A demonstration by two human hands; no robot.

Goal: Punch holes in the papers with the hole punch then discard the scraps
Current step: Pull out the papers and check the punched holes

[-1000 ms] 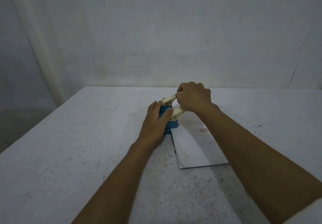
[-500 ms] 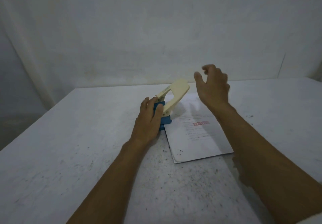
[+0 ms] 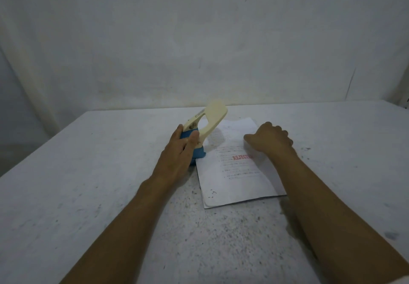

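Item one: a hole punch (image 3: 200, 133), blue base, cream lever raised and slanting up toward the desk's far edge. A small label sits on the lever near the hinge; we cannot read it. It stands at about the middle of the desk (image 3: 88, 195), touching the left edge of the papers.

Item two: papers (image 3: 239, 173), a thin white stack lying flat just right of the punch. We read a red stamp beginning "REJECT"; its end is hidden by the wrist. The printed lines are too small to read. Dark specks mark the near left corner.

Item three: left hand (image 3: 179, 153), grip clamped round the punch's blue base.

Item four: right hand (image 3: 270, 140), fingers curled under, resting on the papers; we cannot tell whether it pinches a sheet.

Desk surface white, speckled.
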